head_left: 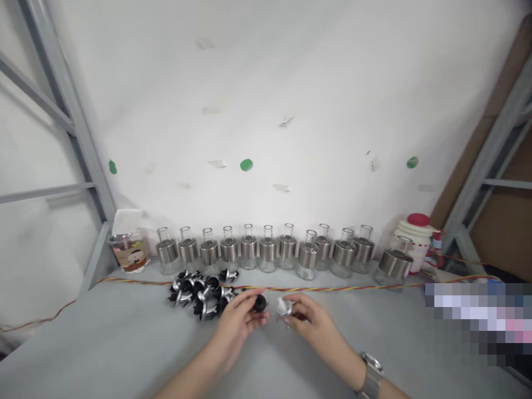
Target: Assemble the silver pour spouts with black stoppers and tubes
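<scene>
My left hand [240, 318] is closed around a small round black stopper [260, 303], held between thumb and fingers. Just to its right, my right hand [306, 317] pinches a small silver pourer cap [284, 306] with a pale spout-like piece standing up in it. A narrow gap separates the two pieces above the grey table [266, 366]. Left of my left hand lies a heap of black and silver pourer tops [203, 293], partly hidden by that hand. Fine detail on the held parts is too small to make out.
Several glass bottles with steel bands [267, 250] stand in a row along the white wall. A twisted red-yellow wire [332, 288] crosses the table before them. A drink cup [132, 255] stands at left, a cream and red jug [413, 238] at right, and metal frame posts at both sides.
</scene>
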The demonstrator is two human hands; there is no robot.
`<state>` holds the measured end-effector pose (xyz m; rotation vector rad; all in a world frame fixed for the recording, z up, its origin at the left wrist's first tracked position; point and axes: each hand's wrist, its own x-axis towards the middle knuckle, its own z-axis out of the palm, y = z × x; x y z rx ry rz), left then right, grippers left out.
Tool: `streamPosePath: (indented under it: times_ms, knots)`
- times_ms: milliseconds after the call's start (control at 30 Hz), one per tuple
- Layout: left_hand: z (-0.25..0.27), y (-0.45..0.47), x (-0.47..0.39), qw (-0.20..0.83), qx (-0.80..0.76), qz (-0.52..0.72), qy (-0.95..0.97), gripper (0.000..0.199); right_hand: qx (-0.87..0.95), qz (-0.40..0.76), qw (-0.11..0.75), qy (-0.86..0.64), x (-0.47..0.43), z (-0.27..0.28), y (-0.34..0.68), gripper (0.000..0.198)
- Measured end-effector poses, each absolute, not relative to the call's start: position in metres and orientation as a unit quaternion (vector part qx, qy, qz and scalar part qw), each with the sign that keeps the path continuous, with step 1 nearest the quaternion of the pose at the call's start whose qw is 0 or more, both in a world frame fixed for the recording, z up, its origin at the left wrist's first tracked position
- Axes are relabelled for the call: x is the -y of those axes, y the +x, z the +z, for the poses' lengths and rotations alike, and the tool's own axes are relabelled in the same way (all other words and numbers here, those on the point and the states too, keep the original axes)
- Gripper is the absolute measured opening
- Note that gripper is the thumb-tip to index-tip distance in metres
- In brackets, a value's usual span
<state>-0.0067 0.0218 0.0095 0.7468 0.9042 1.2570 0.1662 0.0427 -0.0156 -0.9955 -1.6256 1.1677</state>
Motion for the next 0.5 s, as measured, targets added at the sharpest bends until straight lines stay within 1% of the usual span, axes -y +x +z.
streamPosePath:
  times_ms: [67,167,300,500]
  knots:
    - [0.009,-0.007,-0.021,0.660,-0.390,0.544,0.341,0.024,0.638,0.482,0.459,-0.388,-0.042,-0.014,0.166,0.026]
    - [0.006,-0.006,-0.021,0.672,-0.391,0.516,0.359,0.030,0.607,0.518,0.482,-0.363,-0.042,-0.009,0.166,0.035]
    - [0.003,-0.004,-0.022,0.684,-0.422,0.497,0.327,0.031,0.574,0.568,0.476,-0.347,-0.043,-0.007,0.165,0.038]
    - [0.005,-0.007,-0.022,0.660,-0.478,0.474,0.333,0.053,0.579,0.557,0.473,-0.362,-0.046,-0.019,0.164,0.040]
